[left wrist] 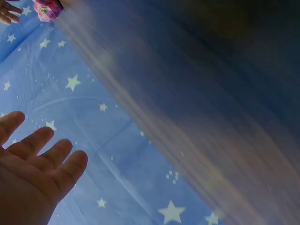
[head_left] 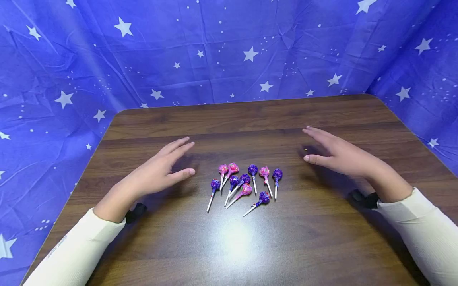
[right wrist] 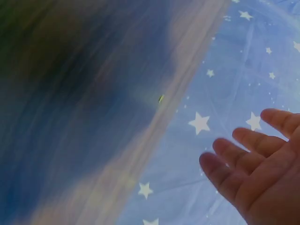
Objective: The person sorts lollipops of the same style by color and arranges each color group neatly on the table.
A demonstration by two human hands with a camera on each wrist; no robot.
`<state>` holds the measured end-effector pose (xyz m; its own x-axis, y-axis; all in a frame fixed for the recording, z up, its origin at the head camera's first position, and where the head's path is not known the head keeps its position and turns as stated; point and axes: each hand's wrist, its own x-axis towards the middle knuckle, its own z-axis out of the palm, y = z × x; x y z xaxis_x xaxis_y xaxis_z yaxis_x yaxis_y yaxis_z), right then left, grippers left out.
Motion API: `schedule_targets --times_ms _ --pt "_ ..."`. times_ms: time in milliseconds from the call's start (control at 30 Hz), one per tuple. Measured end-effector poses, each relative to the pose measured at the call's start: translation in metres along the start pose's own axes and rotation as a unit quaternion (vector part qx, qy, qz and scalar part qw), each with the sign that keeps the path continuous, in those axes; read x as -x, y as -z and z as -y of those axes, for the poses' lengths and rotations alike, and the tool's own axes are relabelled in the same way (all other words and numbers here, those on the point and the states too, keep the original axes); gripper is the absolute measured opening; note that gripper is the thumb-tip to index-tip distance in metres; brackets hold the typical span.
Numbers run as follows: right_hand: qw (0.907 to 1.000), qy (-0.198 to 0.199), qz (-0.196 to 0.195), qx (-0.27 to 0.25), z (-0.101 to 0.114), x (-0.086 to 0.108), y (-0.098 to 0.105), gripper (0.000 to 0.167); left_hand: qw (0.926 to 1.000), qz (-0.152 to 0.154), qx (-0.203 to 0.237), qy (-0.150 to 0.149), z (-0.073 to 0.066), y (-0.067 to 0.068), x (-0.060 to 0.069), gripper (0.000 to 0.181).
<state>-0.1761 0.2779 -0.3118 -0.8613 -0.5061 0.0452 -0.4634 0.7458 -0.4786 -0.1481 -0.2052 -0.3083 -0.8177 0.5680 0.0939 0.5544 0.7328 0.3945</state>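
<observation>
Several wrapped lollipops lie in a loose cluster on the wooden table (head_left: 286, 246), some purple (head_left: 264, 198) and some pink (head_left: 246, 189), their white sticks pointing mostly toward the near edge. My left hand (head_left: 155, 172) hovers left of them with fingers extended, holding nothing. To their right, my right hand (head_left: 343, 155) is held in the air, fingers and thumb spread apart, also without anything in it. The left wrist view shows the left palm (left wrist: 35, 173) and part of a pink lollipop (left wrist: 47, 10) at the top; the right wrist view shows the right palm (right wrist: 267, 178).
A blue cloth (head_left: 229, 51) with white stars hangs behind the table and along its sides. One tiny yellowish speck (head_left: 305, 149) lies on the tabletop near the right hand. Dark bands are on both wrists, below white sleeves.
</observation>
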Motion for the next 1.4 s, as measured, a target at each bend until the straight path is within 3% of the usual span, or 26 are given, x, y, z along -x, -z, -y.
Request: schedule_targets --times_ms 267,500,767,1033,1400 --pt "0.9969 -0.005 0.011 -0.078 0.014 -0.012 -0.006 0.060 0.9974 0.013 0.051 -0.049 -0.006 -0.005 -0.013 0.060" --pt "0.9943 0.021 0.010 -0.104 0.024 -0.020 -0.010 0.049 0.9954 0.007 0.075 -0.059 -0.007 -0.002 -0.019 0.056" --pt "0.9932 0.036 0.021 -0.108 0.034 -0.024 -0.008 0.042 0.9933 -0.011 0.091 -0.070 -0.007 0.001 -0.023 0.052" --pt "0.9926 0.026 0.044 -0.110 0.033 -0.023 -0.019 0.043 0.9937 -0.002 0.097 -0.055 -0.005 -0.011 -0.028 0.049" --pt "0.9938 0.049 0.078 -0.063 0.040 -0.024 -0.031 0.043 0.9937 0.029 0.076 -0.077 -0.016 -0.020 -0.033 0.049"
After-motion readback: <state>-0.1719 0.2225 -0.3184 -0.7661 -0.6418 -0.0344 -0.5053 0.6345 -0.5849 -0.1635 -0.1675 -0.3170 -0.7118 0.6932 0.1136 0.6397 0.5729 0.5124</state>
